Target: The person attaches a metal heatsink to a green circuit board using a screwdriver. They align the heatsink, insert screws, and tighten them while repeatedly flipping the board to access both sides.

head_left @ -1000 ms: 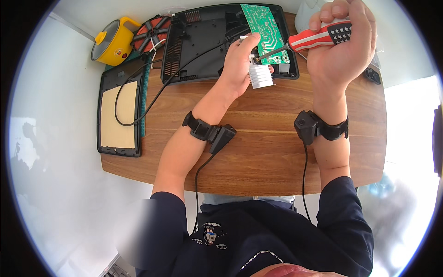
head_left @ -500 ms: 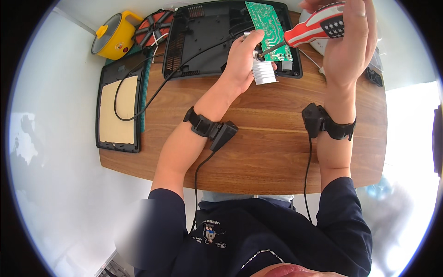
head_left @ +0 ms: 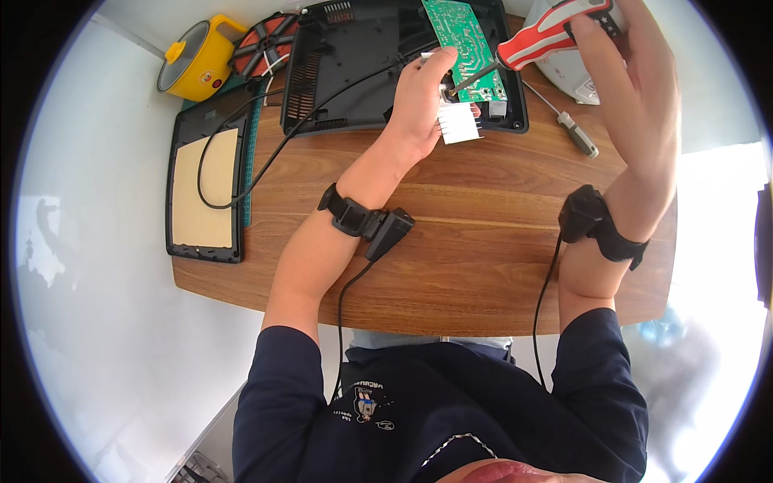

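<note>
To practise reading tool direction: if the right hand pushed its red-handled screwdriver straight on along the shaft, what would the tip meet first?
Probably the green circuit board, near the white finned heat sink under the left hand; depth is unclear.

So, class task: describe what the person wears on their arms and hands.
Both hands are bare: left hand, right hand. Dark navy sleeves cover the upper arms. Each wrist carries a black strap with a boxy black unit, each trailing a thin black cable.
</note>
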`<state>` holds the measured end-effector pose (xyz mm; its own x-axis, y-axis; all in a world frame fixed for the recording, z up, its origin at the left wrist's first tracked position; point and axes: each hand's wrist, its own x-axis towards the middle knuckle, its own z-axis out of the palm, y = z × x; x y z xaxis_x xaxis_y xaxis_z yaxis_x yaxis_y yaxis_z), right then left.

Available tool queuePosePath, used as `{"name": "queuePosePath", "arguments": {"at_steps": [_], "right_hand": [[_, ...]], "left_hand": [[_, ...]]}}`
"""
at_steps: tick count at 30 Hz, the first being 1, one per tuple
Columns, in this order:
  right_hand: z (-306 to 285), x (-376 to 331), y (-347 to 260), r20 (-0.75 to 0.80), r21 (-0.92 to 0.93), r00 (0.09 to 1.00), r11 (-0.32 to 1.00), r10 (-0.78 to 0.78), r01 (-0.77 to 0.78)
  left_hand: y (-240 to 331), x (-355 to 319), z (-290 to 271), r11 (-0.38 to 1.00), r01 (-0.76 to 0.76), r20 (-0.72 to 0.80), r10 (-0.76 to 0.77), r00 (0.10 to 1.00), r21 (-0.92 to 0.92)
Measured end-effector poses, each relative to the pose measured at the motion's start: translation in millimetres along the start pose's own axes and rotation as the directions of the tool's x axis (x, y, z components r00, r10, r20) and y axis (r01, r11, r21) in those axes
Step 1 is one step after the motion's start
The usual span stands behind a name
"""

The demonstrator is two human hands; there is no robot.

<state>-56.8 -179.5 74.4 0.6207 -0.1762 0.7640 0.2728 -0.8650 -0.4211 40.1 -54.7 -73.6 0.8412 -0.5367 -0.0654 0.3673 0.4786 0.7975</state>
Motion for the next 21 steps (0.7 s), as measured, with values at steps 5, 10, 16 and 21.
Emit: {"name": "queuePosePath", "arguments": {"at_steps": [5, 10, 16, 21], "right_hand": [[-34.1, 6.1, -3.9, 0.285, 0.157, 0.946, 0.966, 0.153, -0.204], [-27.4, 5.7, -0.1, 0.210, 0.253, 0.962, 0.940, 0.176, -0.227], [-42.2, 11.6, 12.8, 0.386, 0.134, 0.917, 0.990, -0.097, 0.048], [-8.1, -3.9, -9.6, 0.062, -0.117, 0.997, 0.992, 0.051, -0.044]], "left_hand": [[1.7, -1.8, 2.5, 1.000, -0.013, -0.008, 0.013, 1.000, 0.027], [0.6, 0.7, -0.2, 0.999, -0.025, 0.009, 0.025, 1.000, 0.025], [-0.9, 0.0, -2.4, 0.999, -0.037, 0.005, 0.037, 0.999, 0.028], [-0.9, 1.5, -1.9, 0.999, -0.046, 0.014, 0.046, 0.999, 0.016]]}}
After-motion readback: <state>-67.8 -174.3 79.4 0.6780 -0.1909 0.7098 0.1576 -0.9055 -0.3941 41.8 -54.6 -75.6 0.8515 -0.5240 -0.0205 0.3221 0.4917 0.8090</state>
